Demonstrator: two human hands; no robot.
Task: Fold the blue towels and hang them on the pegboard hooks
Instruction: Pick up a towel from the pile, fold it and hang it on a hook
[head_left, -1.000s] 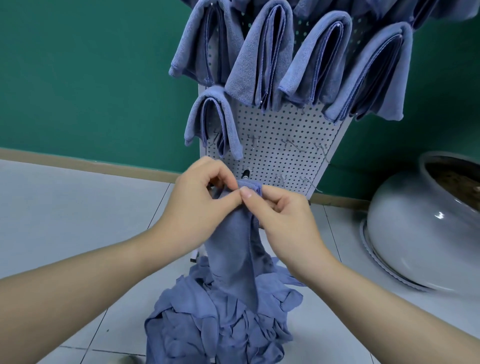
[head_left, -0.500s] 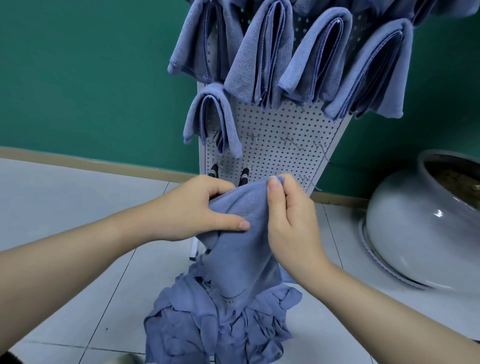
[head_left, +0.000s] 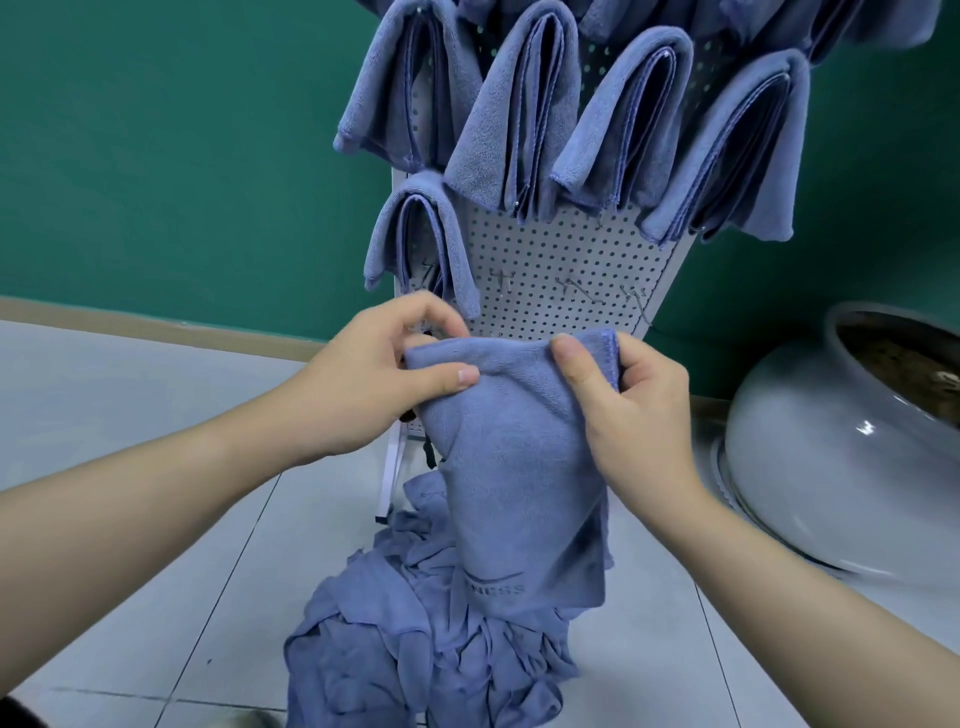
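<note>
Hands, left (head_left: 363, 384) and right (head_left: 631, 410), each grip the towel (head_left: 519, 467) above the pile (head_left: 431, 649).

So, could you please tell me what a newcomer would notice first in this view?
Front and centre, the left hand and right hand pinch the top corners of a blue towel hanging above a crumpled towel pile on the tiled floor. Behind it stands a white pegboard with folded blue towels draped over its upper hooks. At the right sits a large white ceramic pot.
</note>
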